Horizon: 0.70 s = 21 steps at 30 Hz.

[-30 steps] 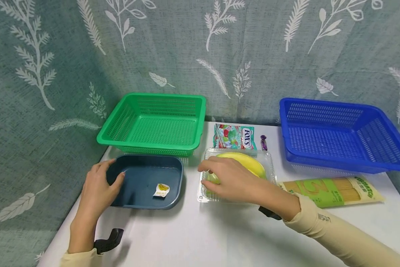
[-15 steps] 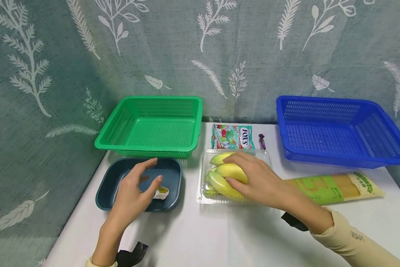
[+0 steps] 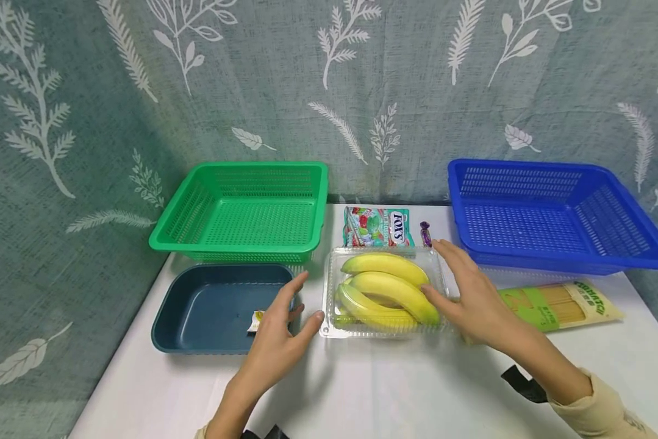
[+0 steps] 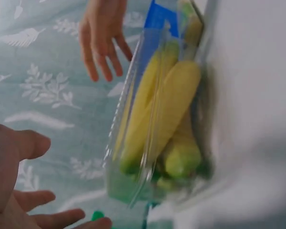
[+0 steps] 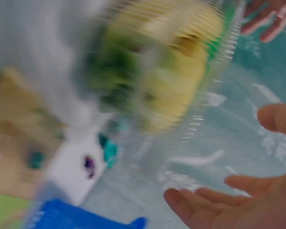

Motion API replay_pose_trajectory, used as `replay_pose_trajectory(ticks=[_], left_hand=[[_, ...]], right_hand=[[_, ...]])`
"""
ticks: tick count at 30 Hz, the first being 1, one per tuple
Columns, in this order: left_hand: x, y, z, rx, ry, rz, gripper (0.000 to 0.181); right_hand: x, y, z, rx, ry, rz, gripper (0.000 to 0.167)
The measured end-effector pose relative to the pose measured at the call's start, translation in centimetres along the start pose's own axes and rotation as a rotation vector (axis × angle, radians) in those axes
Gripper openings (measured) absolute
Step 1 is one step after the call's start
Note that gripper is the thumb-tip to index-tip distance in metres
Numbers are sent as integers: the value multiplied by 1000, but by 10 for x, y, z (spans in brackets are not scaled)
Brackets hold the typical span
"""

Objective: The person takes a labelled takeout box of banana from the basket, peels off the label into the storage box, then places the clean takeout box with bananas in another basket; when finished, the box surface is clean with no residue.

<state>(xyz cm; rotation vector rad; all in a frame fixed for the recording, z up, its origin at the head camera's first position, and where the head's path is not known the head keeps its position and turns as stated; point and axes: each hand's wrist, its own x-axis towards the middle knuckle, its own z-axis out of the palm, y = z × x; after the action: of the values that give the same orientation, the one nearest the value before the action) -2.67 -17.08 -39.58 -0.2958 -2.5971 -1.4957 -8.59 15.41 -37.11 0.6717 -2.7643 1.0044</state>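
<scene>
Several yellow bananas (image 3: 391, 292) lie in a clear plastic container (image 3: 330, 286) in the middle of the table. To its left, my left hand (image 3: 276, 338) hovers with fingers apart, holding nothing and partly covering a dark blue tray (image 3: 197, 311). On the other side my right hand (image 3: 479, 302) is spread, fingertips close to the container's right edge; whether they touch it I cannot tell. In the left wrist view the bananas (image 4: 167, 105) show through the container's clear side. The right wrist view is blurred, with the right hand (image 5: 248, 191) apart from the container.
A green basket (image 3: 238, 249) and a blue basket (image 3: 559, 262) stand at the back. Behind the container lie a Fox's candy bag (image 3: 375, 227) and a purple-wrapped candy (image 3: 425, 233). A spaghetti pack (image 3: 561, 306) lies right. A small banana-picture label (image 3: 255, 319) sits in the tray.
My left hand has moved right from the tray towards the container. My right hand has drawn back from above the bananas to the container's right side, uncovering them.
</scene>
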Motion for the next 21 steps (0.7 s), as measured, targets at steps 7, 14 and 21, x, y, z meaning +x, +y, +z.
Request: replay_pose_trajectory(ticks=[7, 14, 21], left_hand=[[13, -4, 27, -155, 15, -52, 75], [22, -15, 45, -219, 24, -158, 76], [28, -23, 49, -207, 6, -247, 76]], right_hand=[[-13, 17, 12, 224, 10, 227, 81], [-14, 25, 25, 456, -45, 370, 79], [-14, 23, 31, 486, -81, 501, 82]])
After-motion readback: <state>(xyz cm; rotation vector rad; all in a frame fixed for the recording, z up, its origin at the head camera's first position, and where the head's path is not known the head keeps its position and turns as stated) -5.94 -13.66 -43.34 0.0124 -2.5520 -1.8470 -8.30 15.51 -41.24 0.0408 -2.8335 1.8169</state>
